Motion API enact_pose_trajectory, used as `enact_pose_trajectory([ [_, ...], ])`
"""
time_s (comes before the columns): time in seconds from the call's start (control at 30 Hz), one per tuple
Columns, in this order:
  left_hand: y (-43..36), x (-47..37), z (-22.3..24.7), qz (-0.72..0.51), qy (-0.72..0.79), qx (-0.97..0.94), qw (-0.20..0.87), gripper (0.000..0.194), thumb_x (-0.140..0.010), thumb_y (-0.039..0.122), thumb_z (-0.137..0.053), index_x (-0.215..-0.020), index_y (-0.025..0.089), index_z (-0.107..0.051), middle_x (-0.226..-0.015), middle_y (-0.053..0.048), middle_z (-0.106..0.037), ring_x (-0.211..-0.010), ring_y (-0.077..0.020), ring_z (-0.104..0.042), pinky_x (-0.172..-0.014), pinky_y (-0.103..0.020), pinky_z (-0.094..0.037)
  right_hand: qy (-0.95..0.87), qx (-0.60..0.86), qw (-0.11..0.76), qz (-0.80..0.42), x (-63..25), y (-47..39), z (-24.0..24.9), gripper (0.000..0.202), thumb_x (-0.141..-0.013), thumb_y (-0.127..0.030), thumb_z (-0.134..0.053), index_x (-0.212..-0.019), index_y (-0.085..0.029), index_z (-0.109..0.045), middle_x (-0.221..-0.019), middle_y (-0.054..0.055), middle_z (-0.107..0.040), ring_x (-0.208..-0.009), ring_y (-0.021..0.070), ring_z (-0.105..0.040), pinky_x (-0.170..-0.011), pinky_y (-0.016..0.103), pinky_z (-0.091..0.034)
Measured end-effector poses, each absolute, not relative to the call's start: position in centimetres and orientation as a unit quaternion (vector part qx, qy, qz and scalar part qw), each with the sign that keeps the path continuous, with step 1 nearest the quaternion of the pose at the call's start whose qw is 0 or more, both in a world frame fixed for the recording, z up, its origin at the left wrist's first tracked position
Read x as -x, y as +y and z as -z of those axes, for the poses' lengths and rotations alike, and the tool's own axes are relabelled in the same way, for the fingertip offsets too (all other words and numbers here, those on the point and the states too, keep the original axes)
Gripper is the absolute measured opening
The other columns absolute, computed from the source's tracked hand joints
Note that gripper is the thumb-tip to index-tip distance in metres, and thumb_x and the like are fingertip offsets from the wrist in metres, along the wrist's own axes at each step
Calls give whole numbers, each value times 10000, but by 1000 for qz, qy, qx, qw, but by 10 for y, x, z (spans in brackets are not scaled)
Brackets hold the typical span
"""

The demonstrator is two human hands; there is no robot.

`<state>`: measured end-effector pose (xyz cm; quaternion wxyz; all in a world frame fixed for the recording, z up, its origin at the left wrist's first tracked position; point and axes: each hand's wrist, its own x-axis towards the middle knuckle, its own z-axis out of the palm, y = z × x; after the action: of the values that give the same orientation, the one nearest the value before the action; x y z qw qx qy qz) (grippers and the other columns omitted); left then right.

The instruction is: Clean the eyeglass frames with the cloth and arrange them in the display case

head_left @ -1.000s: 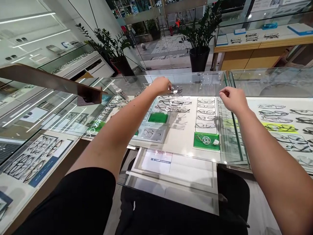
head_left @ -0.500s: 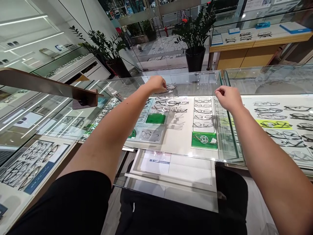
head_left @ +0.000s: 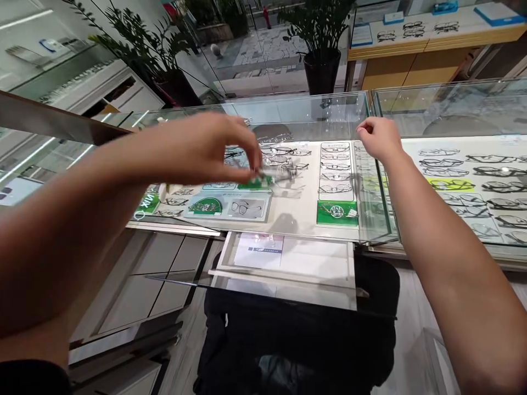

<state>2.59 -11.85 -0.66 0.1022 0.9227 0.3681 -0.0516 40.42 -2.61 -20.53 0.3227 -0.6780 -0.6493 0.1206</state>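
Observation:
My left hand [head_left: 224, 148], blurred by motion, reaches over the glass counter from the left. Its thumb and fingers pinch a pair of eyeglasses [head_left: 282, 173], smeared and held above the display. Beneath lie several eyeglasses [head_left: 284, 151] on the white display surface [head_left: 296, 214]. To the right, my right hand [head_left: 379, 137] is curled into a loose fist beside the glass divider [head_left: 385, 192], with nothing visible in it. Whether it touches the glass I cannot tell. Between the hands stands a white card with a column of eyeglasses [head_left: 335, 176], a green card [head_left: 337, 213] below it.
An open drawer [head_left: 321, 257] with a printed paper [head_left: 258, 250] juts out over my lap. More eyeglasses [head_left: 496, 171] fill the case at right. Potted plants [head_left: 321, 71] stand behind the counter. A brown bar [head_left: 61, 123] crosses the upper left.
My left hand has come back towards me and lower, bringing the eyeglasses from the rear of the case. My right hand keeps about the same place by the divider. The view has tilted down.

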Motion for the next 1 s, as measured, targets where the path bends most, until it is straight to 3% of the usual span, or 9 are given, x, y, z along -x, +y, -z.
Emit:
enact_pose_trajectory([
  [0.13,-174,-31,47,132,327,-905,238,207,-926,445,-648,-921,330,-820,-1008,12,-788,-1034,-200,-710,-926,-302,-547,-656,672,324,-118,-405,-25,206,170,-935,-312,-585,-939,-254,-744,-996,109,-773,-967,333,-675,-934,513,-539],
  [0.3,-208,-35,113,183,348,-865,313,118,-877,243,-713,-897,290,-818,-994,-26,-822,-928,-221,-744,-823,-295,-542,-661,670,318,-117,-406,-25,207,195,-941,-347,-585,-995,-259,-751,-991,115,-764,-975,340,-664,-934,525,-543],
  [0.7,-252,-36,186,221,364,-887,180,222,-976,172,-570,-914,217,-779,-1016,-103,-796,-825,-261,-741,-653,-359,-451,-655,681,294,-142,-401,-26,204,207,-966,-393,-608,-1002,-253,-756,-1036,137,-753,-1006,356,-661,-914,546,-530],
  [0.87,-231,-32,238,173,351,-895,214,148,-952,143,-630,-974,206,-762,-1050,-77,-800,-1017,-256,-734,-841,-351,-516,-669,664,303,-138,-402,-24,207,203,-945,-399,-630,-1017,-264,-764,-972,131,-750,-1006,365,-647,-906,542,-530],
  [1.0,-201,-39,283,157,356,-908,156,163,-999,176,-594,-1001,185,-756,-1104,-129,-791,-1101,-307,-672,-942,-430,-496,-665,669,302,-137,-402,-24,208,170,-924,-390,-649,-962,-269,-764,-960,132,-757,-981,367,-651,-889,541,-529],
])
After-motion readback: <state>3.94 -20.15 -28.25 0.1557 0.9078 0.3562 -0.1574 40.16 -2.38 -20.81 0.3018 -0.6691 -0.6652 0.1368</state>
